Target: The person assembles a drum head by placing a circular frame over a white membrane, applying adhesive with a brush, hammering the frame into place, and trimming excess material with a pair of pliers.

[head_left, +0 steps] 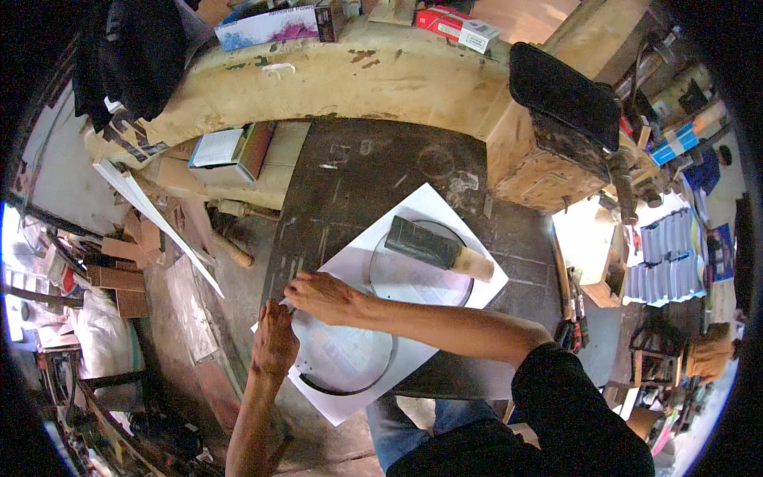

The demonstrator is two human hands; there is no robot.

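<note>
1. Nearest me lies the white sheet on the dark surface; I judge it light, limp and easily creased, best taken by a bare corner.
2. On its near part, a clear round piece looks thin, smooth and perhaps slippery; I would hold it by the rim and guard against scratches.
3. My left hand is curled at the sheet's left corner, and my right hand bends in just beside it; I cannot tell whether their fingers pinch anything, since the knuckles hide the tips.
4. My right forearm cuts across the middle, so I cannot see whether the far round piece joins the near one.
5. Farther off, a dark block with a pale end covers part of that piece; it seems stiff and heavier.
</note>
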